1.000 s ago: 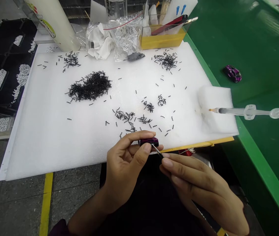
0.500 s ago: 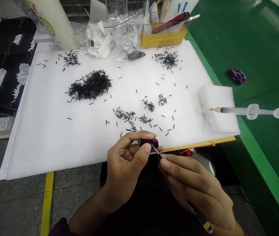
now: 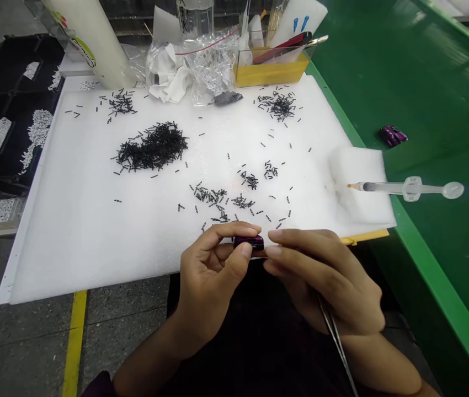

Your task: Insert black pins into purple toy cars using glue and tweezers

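Left hand (image 3: 212, 281): grip clamps purple car (image 3: 249, 241), partly finger-hidden. Right hand (image 3: 336, 278), at car's 3 o'clock: grip encloses tweezers (image 3: 336, 341), one end cut off.

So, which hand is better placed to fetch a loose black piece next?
Probably the right hand: the left hand is gripping the car, while the right carries a metal tool.

Purple-black held car (image 3: 248, 241), silver tweezers (image 3: 336, 337), black strips (image 3: 154, 146), green surface (image 3: 437, 182)

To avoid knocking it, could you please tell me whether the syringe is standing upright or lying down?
Lying down: the syringe stretches across the white foam block, its plunger extending past the edge.
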`<state>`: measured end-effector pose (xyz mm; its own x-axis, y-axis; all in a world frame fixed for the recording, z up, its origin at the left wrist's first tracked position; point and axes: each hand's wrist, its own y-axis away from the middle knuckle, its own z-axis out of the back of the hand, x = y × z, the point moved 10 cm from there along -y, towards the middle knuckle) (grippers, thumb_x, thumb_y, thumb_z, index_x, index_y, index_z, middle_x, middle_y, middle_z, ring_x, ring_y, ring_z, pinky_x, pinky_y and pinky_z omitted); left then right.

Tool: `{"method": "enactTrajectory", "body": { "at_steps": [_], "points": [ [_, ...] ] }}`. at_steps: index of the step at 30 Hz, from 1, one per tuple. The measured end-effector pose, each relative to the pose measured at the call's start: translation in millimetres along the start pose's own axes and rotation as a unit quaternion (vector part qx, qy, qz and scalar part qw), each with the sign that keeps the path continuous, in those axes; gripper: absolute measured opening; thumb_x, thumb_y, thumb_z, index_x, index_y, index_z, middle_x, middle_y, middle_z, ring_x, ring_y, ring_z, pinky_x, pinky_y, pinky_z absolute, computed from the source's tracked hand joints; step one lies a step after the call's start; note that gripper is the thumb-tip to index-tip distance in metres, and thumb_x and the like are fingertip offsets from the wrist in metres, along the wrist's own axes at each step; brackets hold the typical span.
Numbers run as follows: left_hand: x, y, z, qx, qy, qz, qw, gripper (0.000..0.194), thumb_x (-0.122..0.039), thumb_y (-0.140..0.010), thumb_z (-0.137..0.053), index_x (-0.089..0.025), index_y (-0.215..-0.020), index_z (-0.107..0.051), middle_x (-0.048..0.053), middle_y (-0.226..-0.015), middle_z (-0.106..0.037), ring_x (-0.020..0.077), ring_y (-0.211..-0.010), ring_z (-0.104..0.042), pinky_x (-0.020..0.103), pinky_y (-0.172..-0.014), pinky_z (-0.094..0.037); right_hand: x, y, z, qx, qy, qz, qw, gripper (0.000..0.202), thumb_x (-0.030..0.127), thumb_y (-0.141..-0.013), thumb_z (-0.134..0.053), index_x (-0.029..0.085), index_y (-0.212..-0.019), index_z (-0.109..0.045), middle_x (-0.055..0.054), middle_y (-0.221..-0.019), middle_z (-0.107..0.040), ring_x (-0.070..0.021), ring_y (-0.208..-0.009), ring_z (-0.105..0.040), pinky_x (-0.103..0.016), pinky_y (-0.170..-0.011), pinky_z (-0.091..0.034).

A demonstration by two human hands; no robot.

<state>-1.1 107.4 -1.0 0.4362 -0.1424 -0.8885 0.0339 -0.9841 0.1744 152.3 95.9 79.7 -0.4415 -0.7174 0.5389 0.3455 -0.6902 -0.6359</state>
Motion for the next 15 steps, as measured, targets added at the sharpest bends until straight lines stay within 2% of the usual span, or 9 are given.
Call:
{"method": "enactTrajectory", "body": {
  "at_steps": [2,4,7,9,12,15],
  "points": [
    [-1,-1,-1.1,0.005,-0.010,-0.004,1.000,0.008,-0.023,-0.102,-0.078,-0.025,-0.106,-0.084,0.003,-0.112,-0.085,0.0177,-0.095,-0.084,0.023,-0.083,-0.069,8,-6,-7,0.000,0.013,0.049,0.999,0.045,0.000,-0.094,-0.075,0.018,-0.135,-0.074,-0.012,-0.129,-0.080,-0.0227,-0.110,-0.079,-0.035,-0.088,-0.072],
    [-1,-1,-1.3,0.010,-0.014,-0.003,1.000,0.008,-0.024,-0.102,-0.077,-0.025,-0.107,-0.084,0.004,-0.113,-0.085,0.0189,-0.097,-0.084,0.024,-0.082,-0.069,8,-6,-14,0.021,0.018,0.069,0.997,0.044,-0.003,-0.093,-0.074,0.011,-0.135,-0.074,-0.014,-0.133,-0.079,-0.0239,-0.118,-0.077,-0.035,-0.094,-0.071],
    [1,0,-2.0,0.029,-0.013,0.005,0.999,0.010,-0.027,-0.105,-0.075,-0.026,-0.110,-0.084,0.004,-0.119,-0.085,0.0204,-0.108,-0.082,0.026,-0.091,-0.068,7,-2,-17,0.031,0.033,0.086,0.995,0.044,-0.003,-0.091,-0.076,0.005,-0.134,-0.073,-0.015,-0.133,-0.080,-0.0242,-0.120,-0.075,-0.035,-0.096,-0.071],
    [3,1,-4.4,0.056,-0.001,0.017,0.998,0.018,-0.031,-0.107,-0.072,-0.028,-0.121,-0.082,0.005,-0.122,-0.084,0.0213,-0.112,-0.081,0.030,-0.098,-0.067,6,-3,-14,0.020,0.032,0.090,0.995,0.043,-0.003,-0.091,-0.076,0.006,-0.132,-0.074,-0.016,-0.129,-0.080,-0.0239,-0.117,-0.076,-0.035,-0.093,-0.072],
    [9,2,-3.9,0.075,-0.020,0.050,0.996,0.030,-0.034,-0.106,-0.073,-0.030,-0.135,-0.078,0.005,-0.111,-0.085,0.0218,-0.099,-0.083,0.033,-0.096,-0.069,2,-9,-11,-0.005,0.015,0.074,0.997,0.042,-0.002,-0.092,-0.075,0.014,-0.130,-0.075,-0.014,-0.120,-0.083,-0.0236,-0.105,-0.080,-0.036,-0.081,-0.073],
    [4,-2,-0.8,0.073,-0.098,0.028,0.992,0.025,-0.033,-0.105,-0.074,-0.030,-0.130,-0.080,0.005,-0.112,-0.086,0.0219,-0.097,-0.085,0.032,-0.093,-0.070,-3,-15,-9,-0.015,-0.013,0.046,0.999,0.042,-0.002,-0.090,-0.077,0.019,-0.127,-0.076,-0.011,-0.114,-0.083,-0.0229,-0.097,-0.081,-0.036,-0.076,-0.071]
  ]
}}
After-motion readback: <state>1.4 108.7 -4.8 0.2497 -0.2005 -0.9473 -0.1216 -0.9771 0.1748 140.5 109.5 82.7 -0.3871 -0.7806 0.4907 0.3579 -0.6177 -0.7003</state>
